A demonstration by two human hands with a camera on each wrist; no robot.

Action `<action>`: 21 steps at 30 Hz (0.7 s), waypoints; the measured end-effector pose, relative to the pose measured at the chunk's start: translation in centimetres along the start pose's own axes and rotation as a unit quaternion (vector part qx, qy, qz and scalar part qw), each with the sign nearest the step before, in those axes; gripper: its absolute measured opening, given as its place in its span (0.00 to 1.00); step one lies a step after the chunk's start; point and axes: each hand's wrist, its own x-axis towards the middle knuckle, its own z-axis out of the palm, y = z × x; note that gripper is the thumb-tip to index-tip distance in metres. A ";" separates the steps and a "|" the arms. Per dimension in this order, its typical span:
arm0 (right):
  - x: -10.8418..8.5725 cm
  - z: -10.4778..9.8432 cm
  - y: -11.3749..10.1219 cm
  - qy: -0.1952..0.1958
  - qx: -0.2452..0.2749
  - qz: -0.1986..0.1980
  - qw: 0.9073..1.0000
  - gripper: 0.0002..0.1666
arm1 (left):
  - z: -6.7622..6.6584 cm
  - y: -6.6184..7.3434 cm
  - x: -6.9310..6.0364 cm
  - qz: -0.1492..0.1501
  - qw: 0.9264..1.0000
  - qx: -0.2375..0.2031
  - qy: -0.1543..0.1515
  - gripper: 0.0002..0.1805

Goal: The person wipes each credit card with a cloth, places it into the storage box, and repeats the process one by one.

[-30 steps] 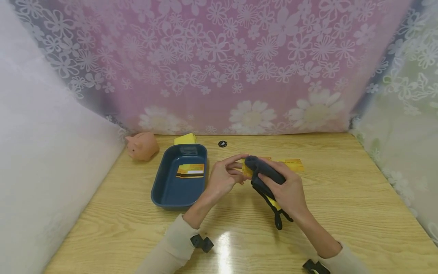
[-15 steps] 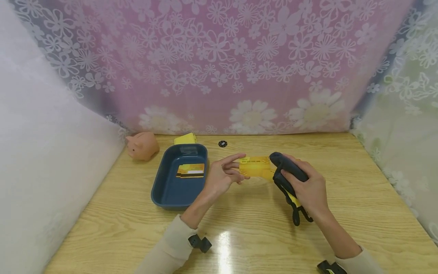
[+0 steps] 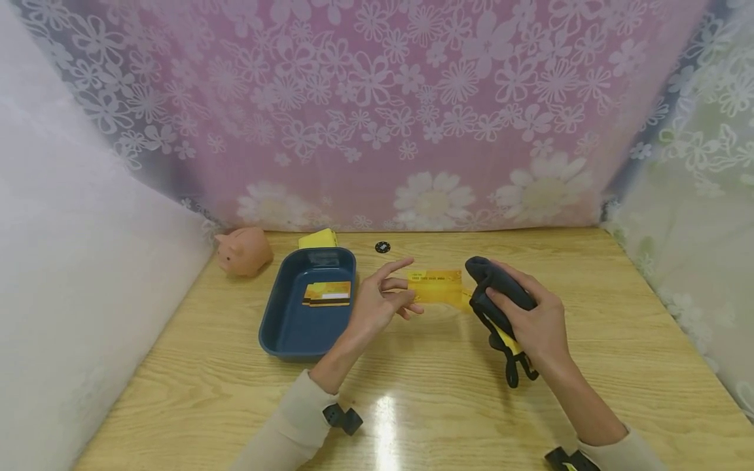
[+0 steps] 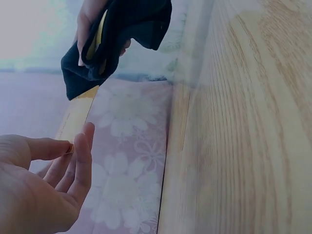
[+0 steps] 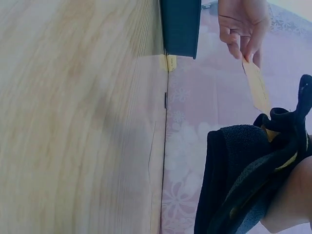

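Note:
My left hand (image 3: 377, 302) pinches the left end of a yellow card (image 3: 436, 286) between thumb and fingers, with the index finger raised, above the table. In my right hand (image 3: 542, 320) is a bunched dark navy cloth (image 3: 501, 294) with hanging loops and yellow showing inside. The cloth stands just off the card's right end in the head view. Between them a second yellow piece (image 3: 465, 299) shows; the right wrist view has yellow (image 5: 270, 132) in the cloth's folds (image 5: 243, 165). How far it reaches inside is hidden.
A blue tray (image 3: 273, 320) stands left of my left hand, with yellow cards (image 3: 326, 294) in it. Behind the tray is a yellow box-like object (image 3: 318, 239). A pink piggy bank (image 3: 244, 252) sits further left. A black chip (image 3: 383, 247) lies near the back edge.
My right hand has moved right with the cloth, uncovering the card. My left hand has shifted slightly left with the card, and its index finger has come up off it.

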 end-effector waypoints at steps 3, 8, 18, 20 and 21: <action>-0.1 0.0 -0.2 -0.002 0.010 0.000 1.000 0.30 | 0.1 -0.1 -0.1 -0.004 1.000 0.009 0.019 0.23; -0.2 0.1 -0.2 -0.001 0.015 -0.006 1.000 0.30 | 0.4 -0.3 0.1 0.017 0.998 0.048 0.036 0.09; -0.1 0.1 -0.5 0.003 0.027 0.002 1.000 0.30 | 0.7 -0.6 0.2 0.027 0.997 0.054 0.054 0.12; -0.2 0.1 -0.5 0.003 0.030 0.002 1.000 0.30 | 0.6 -0.6 0.1 0.023 0.998 0.033 0.039 0.12; -0.2 0.1 -0.6 0.001 0.034 0.002 0.999 0.30 | 0.6 -0.6 0.0 0.022 0.999 0.024 0.031 0.12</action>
